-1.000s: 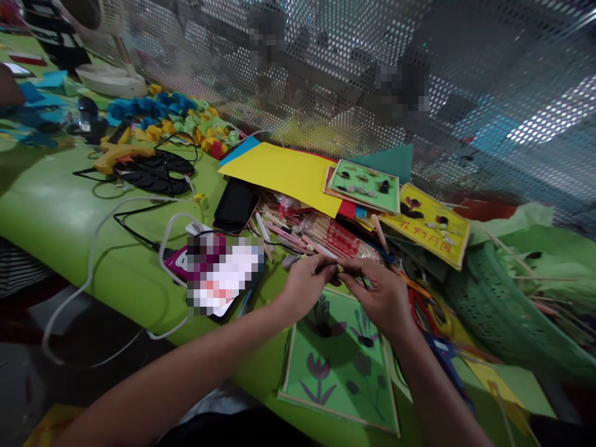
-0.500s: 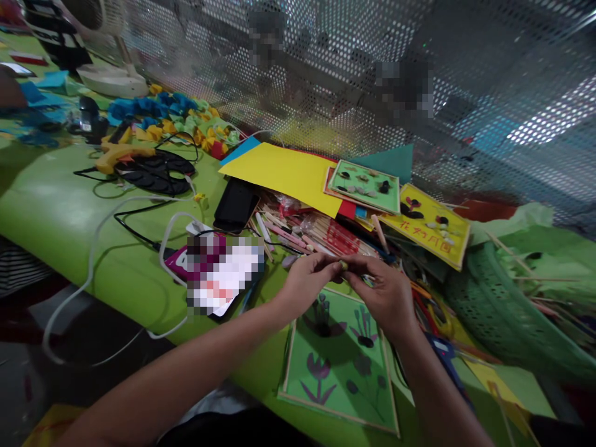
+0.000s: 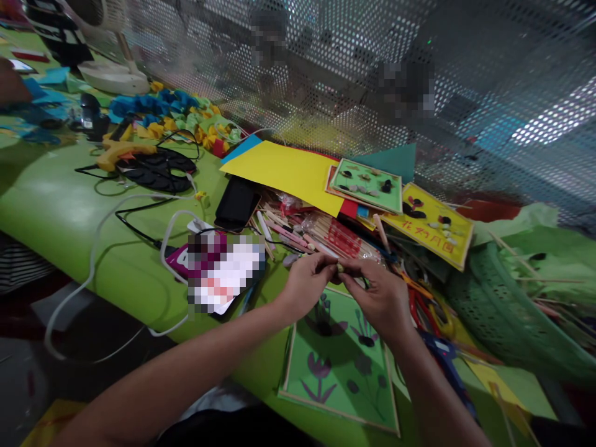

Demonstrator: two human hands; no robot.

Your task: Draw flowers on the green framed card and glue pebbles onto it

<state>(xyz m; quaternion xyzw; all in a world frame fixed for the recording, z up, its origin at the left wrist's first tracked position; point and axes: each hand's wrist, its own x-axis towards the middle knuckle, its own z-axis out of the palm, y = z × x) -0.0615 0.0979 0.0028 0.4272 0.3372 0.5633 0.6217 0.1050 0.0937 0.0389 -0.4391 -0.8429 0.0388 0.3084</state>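
My left hand (image 3: 307, 282) and my right hand (image 3: 375, 292) meet above the top edge of a green picture board (image 3: 342, 379). Between their pinched fingertips is a small yellowish-green piece (image 3: 340, 268), too small to make out well; the fingers of both hands press on it. The board has a pale wooden border and shows dark purple flowers, some with stems and leaves. Its upper part lies in the shadow of my hands and is partly covered by them.
Left of my hands lie a lit phone (image 3: 228, 276) and a white cable. Behind are wooden sticks (image 3: 326, 233), yellow paper (image 3: 288, 171) and a small green board (image 3: 367, 185). A green basket (image 3: 516, 316) and a blue glue gun (image 3: 442, 354) stand right. Someone's hand (image 3: 12, 84) shows far left.
My fingertips have shifted slightly around the small piece, and my right hand has moved a little to the left. The board lies as before.
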